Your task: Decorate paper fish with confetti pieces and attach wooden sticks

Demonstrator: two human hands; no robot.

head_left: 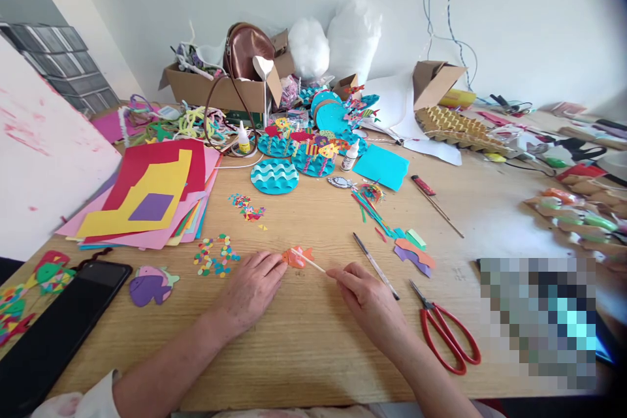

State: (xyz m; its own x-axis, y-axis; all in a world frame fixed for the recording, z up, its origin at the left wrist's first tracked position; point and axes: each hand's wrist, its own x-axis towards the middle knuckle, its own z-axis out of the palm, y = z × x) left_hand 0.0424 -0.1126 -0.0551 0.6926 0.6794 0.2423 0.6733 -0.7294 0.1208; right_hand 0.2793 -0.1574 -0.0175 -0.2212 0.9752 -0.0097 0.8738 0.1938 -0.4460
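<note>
An orange paper fish point(297, 257) lies flat on the wooden table, its tail to the right. The fingertips of my left hand point(255, 289) rest on its left end, the fingers close together. Pinched in my right hand point(361, 295) is a thin white stick point(314, 264), whose far tip touches the fish's upper side. Small coloured paper dots point(215, 256) lie left of the fish, with tiny paper triangles point(247, 206) above them. A pen point(376, 266) lies beyond my right hand, and red-handled scissors point(443, 326) are to its right.
Coloured paper sheets point(147, 192) are stacked at the left, near a black phone point(66, 326) and a purple paper fish point(149, 285). Blue wavy discs point(274, 176), glue bottles point(349, 155) and a cardboard box point(235, 93) stand farther back. Paper scraps point(414, 255) lie right of centre.
</note>
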